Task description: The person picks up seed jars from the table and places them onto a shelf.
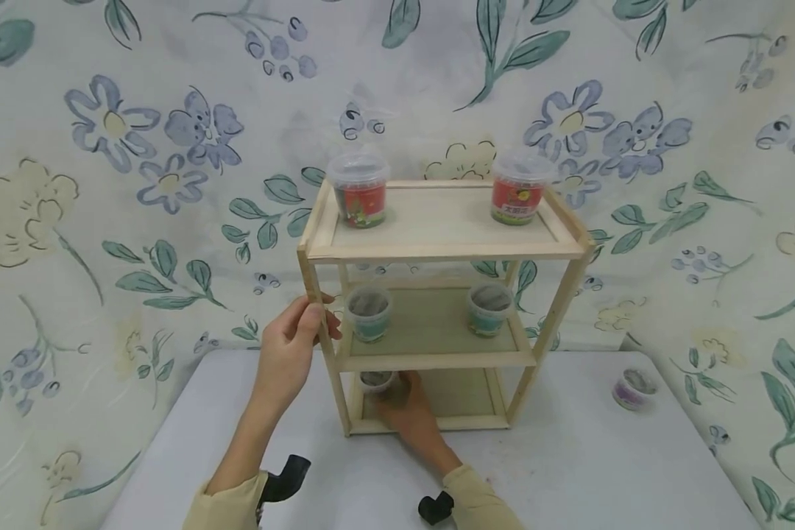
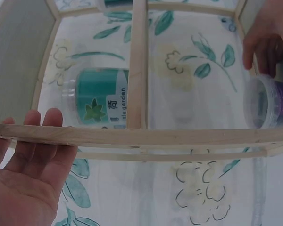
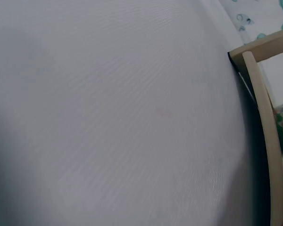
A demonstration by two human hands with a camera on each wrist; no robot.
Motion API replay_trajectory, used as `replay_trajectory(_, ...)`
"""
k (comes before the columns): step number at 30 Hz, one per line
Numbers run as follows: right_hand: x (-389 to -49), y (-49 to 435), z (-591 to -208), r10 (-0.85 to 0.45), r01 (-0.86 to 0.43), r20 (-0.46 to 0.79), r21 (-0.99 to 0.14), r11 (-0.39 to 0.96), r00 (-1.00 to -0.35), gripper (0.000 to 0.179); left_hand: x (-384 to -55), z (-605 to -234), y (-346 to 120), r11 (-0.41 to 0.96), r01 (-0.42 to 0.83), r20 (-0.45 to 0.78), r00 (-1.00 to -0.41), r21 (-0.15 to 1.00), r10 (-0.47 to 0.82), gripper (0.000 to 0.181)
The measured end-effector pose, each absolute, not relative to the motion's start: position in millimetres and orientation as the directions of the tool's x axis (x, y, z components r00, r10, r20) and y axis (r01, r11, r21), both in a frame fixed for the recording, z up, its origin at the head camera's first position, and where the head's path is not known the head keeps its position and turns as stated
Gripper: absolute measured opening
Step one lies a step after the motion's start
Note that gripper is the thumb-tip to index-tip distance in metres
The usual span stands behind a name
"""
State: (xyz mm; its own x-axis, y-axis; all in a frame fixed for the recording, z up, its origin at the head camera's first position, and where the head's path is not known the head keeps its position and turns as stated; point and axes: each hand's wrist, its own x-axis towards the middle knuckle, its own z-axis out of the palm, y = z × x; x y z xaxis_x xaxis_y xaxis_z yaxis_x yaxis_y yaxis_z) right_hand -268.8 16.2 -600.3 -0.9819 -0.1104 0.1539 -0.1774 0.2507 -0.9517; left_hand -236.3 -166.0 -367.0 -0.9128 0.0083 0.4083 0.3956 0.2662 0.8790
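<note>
A three-tier wooden shelf rack [image 1: 440, 361] stands on the table. My left hand [image 1: 293, 346] grips its left front post, fingers passing behind the wood [image 2: 33, 174]. On the bottom tier, my right hand [image 1: 411, 412] reaches in beside a clear-lidded cup with a purple label [image 2: 280, 104]. Its fingers hang loosely, fingertips right at the cup's side in the left wrist view. Two teal-labelled cups, one left [image 1: 369, 316] and one right [image 1: 489, 313], sit on the middle tier. Two red-labelled cups, left [image 1: 364, 202] and right [image 1: 517, 199], stand on top.
Another purple-labelled cup [image 1: 634, 390] stands on the white table [image 1: 570, 456], to the right of the rack. A flower-patterned cloth [image 1: 172, 316] hangs close behind the rack and along both sides. The middle tier's front rail [image 1: 437, 361] lies above my right hand.
</note>
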Motion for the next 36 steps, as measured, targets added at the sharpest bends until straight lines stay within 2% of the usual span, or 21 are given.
replay_trajectory(13,-243,68,-592,-0.081,-0.168,0.148,-0.92,0.355,-0.986,0.083,-234,-369,-172,0.315,0.37,0.4,-0.916,0.874,-0.032,0.033)
replay_trajectory(21,-225,104,-579,-0.153,-0.29,0.248,-0.863,0.415,-0.957,0.082,-233,-370,-170,0.299,0.366,0.395,-0.918,0.881,-0.04,0.034)
replay_trajectory(29,-188,142,-561,-0.175,-0.232,0.179,-0.902,0.365,-0.968,0.08,-233,-369,-165,0.274,0.364,0.391,-0.919,0.89,-0.047,0.033)
replay_trajectory(36,-155,173,-554,-0.117,-0.231,0.202,-0.9,0.37,-0.972,0.076,-237,-366,-160,0.306,0.388,0.415,-0.909,0.869,-0.025,0.032)
